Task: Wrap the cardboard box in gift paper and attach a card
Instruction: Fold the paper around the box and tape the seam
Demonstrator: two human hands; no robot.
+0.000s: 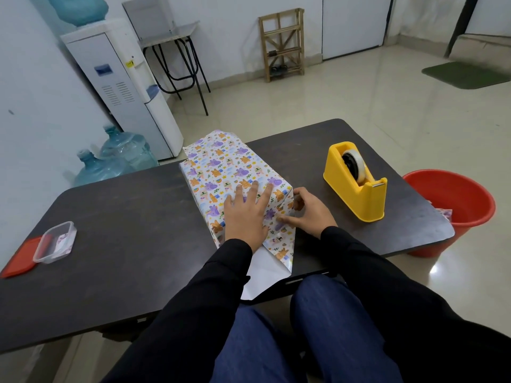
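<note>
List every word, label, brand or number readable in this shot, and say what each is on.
No text here can be read.
Blue label on the water dispenser: too small and blurred to read.
Yellow sticker on the same dispenser: too small to read.
Gift paper: cartoon pictures only, no words legible.
Yellow tape dispenser: no brand or marking visible.
Patterned slip in the clear container: blurred, nothing legible.
</note>
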